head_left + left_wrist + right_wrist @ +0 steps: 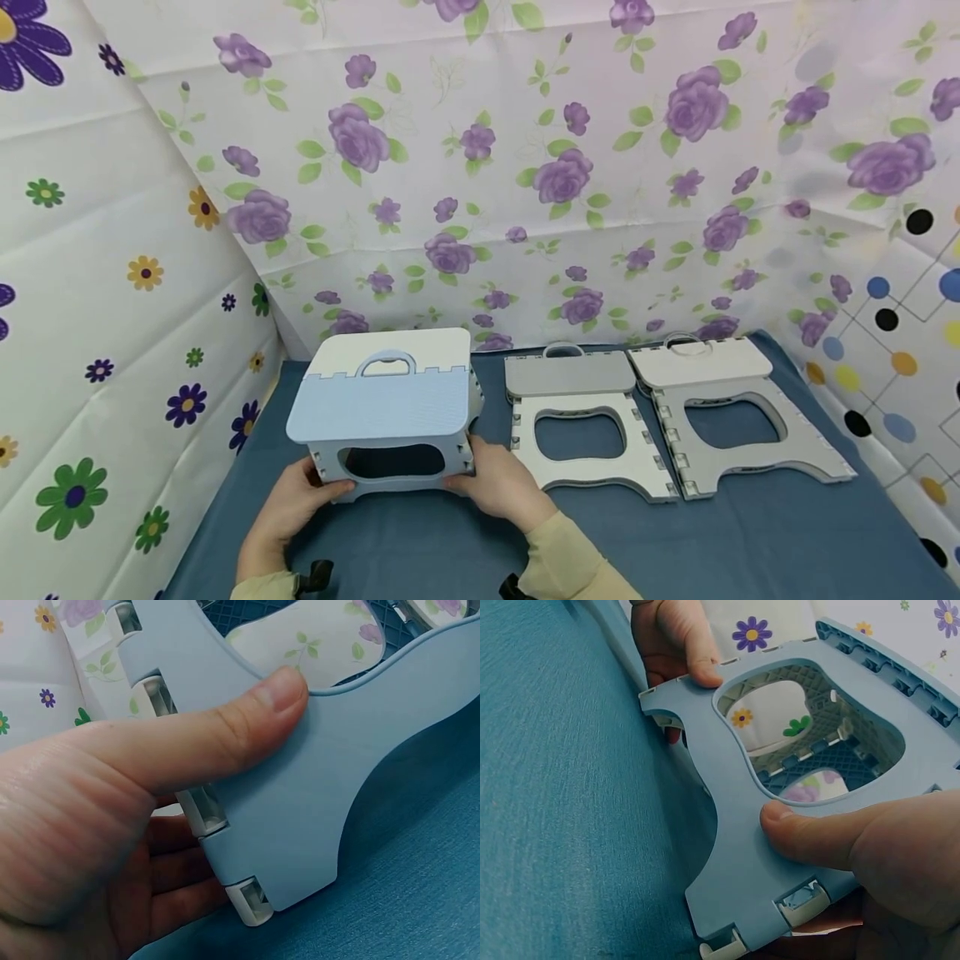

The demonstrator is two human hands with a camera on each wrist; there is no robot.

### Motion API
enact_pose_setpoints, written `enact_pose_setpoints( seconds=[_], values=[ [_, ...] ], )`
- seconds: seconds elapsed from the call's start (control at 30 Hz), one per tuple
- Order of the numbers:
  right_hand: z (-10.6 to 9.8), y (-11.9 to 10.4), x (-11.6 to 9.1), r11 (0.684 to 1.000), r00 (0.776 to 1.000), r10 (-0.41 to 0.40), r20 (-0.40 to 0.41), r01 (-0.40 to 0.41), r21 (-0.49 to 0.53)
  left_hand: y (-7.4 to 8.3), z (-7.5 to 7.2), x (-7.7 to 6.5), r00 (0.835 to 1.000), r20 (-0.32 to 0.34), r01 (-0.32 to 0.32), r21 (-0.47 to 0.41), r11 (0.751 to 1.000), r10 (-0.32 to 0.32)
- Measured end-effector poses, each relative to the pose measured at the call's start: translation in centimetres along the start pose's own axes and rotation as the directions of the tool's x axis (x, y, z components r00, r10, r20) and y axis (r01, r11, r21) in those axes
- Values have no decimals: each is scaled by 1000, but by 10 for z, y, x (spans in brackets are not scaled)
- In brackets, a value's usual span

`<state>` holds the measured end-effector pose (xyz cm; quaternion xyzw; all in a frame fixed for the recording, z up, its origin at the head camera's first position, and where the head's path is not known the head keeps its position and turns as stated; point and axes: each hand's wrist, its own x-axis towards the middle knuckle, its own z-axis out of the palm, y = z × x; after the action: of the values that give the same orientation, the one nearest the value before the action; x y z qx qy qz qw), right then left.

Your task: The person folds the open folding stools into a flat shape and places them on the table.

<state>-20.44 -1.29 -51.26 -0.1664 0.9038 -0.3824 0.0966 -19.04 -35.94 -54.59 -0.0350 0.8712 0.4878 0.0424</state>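
In the head view, holds a blue-and-white folding stool [378,408] between seven and eight o'clock, opened out with its seat uppermost, at the cloth-covered bench [675,550]; cannot tell whether set fully down. Grips the lower left end with the left hand [296,500] and the lower right end with the right hand [502,483], seemingly to steady both ends evenly. Leaves the carrying handle [386,358] untouched on top. Shows a grey-topped stool [570,383] between four and five o'clock and a white stool [705,367] at four, both lying apparently folded, perhaps put aside to free space for the hands.

In the left wrist view, lays the thumb [225,735] from nine o'clock toward one, across the blue panel to the rim of its opening. Tucks the fingers [187,904] behind the hinged edge near seven, likely to clamp the panel from both faces.

In the right wrist view, presses the other thumb [810,829] at four o'clock, just beside the opening, with fingers curled beneath toward five. Mirrors that grip with the left hand at eleven, probably for balance.
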Motion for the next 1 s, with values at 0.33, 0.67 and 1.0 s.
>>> enact_pose_setpoints(
  seconds=[0.33,0.67,1.0],
  values=[
    [2,1,1,999,1000,-2,-13,2,-41,2,1,-2,999,36,-26,-9,1000,26],
    [3,3,2,999,1000,8,2,-8,-51,1,0,-3,998,50,-43,19,999,42],
    [2,1,3,999,1000,10,1,-10,-42,1,-2,-2,998,54,-34,40,999,32]
  ],
)
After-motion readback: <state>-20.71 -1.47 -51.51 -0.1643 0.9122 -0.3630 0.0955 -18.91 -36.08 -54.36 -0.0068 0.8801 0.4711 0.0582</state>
